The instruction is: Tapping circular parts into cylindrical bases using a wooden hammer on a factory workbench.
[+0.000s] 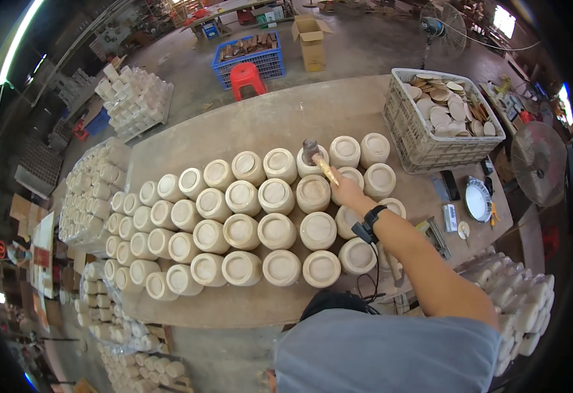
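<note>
My right hand (346, 191) is closed round the light wooden handle of a hammer (326, 171). Its dark head lies over the top of a round wooden pot (303, 164) in the far row; whether it touches cannot be told. Several rows of similar pale, rounded wooden pots (276, 231) stand on the table, with round discs set in their tops. Below my hand and forearm, some pots are partly hidden. Only a sliver of my left hand (270, 378) shows low down beside my grey shirt, its fingers hidden.
A plastic crate (424, 145) of wooden discs stands at the table's far right. Near it lie a white-blue dish (477, 200) and a small box (450, 217). Wrapped stacks of pots (93, 196) stand left. Beyond the table are a red stool (246, 79) and blue crate (270, 64).
</note>
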A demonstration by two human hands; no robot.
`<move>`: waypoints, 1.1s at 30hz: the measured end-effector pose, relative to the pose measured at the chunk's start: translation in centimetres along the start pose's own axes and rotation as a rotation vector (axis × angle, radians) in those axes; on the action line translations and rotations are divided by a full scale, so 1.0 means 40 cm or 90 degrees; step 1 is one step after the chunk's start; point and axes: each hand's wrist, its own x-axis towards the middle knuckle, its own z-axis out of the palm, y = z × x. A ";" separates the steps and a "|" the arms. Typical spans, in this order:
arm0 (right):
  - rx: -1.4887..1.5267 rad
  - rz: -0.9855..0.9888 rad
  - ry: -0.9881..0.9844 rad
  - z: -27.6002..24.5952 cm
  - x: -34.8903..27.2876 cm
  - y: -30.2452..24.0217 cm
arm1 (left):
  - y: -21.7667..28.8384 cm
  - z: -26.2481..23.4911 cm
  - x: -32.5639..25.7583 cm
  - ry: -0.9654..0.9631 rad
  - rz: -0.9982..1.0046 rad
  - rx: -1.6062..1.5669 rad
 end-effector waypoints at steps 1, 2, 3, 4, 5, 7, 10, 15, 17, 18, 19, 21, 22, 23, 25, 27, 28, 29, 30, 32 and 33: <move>0.004 -0.002 -0.002 -0.007 0.005 -0.010 | -0.014 -0.004 -0.007 0.000 -0.004 -0.004; 0.033 -0.008 0.031 -0.016 0.008 -0.017 | -0.026 -0.008 -0.010 0.004 -0.001 -0.008; 0.060 -0.014 0.064 -0.032 0.006 -0.030 | -0.029 -0.007 -0.012 0.004 -0.004 -0.015; 0.088 -0.021 0.096 -0.053 0.005 -0.051 | -0.035 -0.005 -0.015 0.004 -0.010 -0.023; 0.089 -0.024 0.094 -0.072 0.002 -0.073 | -0.041 -0.001 -0.016 0.004 -0.016 -0.029; 0.181 -0.120 0.245 -0.095 -0.023 -0.124 | -0.052 -0.007 -0.019 0.006 -0.028 -0.040; 0.095 -0.083 0.217 -0.055 -0.010 -0.065 | -0.033 0.000 -0.007 -0.004 -0.032 -0.052; -0.017 0.047 0.026 0.018 0.058 0.051 | -0.015 0.002 0.010 -0.018 -0.039 -0.077; 0.031 0.054 0.034 -0.019 0.069 0.007 | -0.029 0.001 0.008 -0.017 -0.048 -0.086; 0.030 0.050 0.029 -0.033 0.055 -0.013 | -0.033 0.002 0.009 -0.019 -0.050 -0.093; 0.033 0.013 0.101 -0.047 0.050 -0.027 | -0.035 0.003 0.007 -0.021 -0.053 -0.097; 0.036 -0.025 0.167 -0.070 0.028 -0.063 | -0.039 0.002 0.009 -0.023 -0.059 -0.105; 0.081 -0.049 0.202 -0.076 0.010 -0.100 | -0.046 0.000 0.005 -0.022 -0.064 -0.110; 0.126 -0.073 0.237 -0.072 -0.002 -0.126 | -0.051 -0.002 0.003 -0.019 -0.070 -0.115; 0.063 -0.076 0.227 -0.038 -0.007 -0.061 | -0.041 -0.003 0.010 -0.032 -0.060 -0.114; -0.029 -0.024 0.110 0.050 0.031 0.069 | -0.027 -0.003 0.020 -0.042 -0.050 -0.118; -0.025 -0.027 0.108 0.056 0.037 0.062 | -0.035 -0.006 0.021 -0.041 -0.054 -0.120; -0.021 -0.004 0.092 0.058 0.047 0.053 | -0.042 -0.008 0.021 -0.039 -0.056 -0.124; -0.016 0.020 0.075 0.053 0.054 0.036 | -0.047 -0.008 0.022 -0.040 -0.059 -0.127; -0.001 0.021 0.025 -0.005 0.058 -0.009 | -0.071 -0.011 0.017 -0.033 -0.062 -0.135; 0.000 0.016 0.063 -0.023 0.043 -0.030 | -0.059 -0.010 0.024 -0.039 -0.066 -0.135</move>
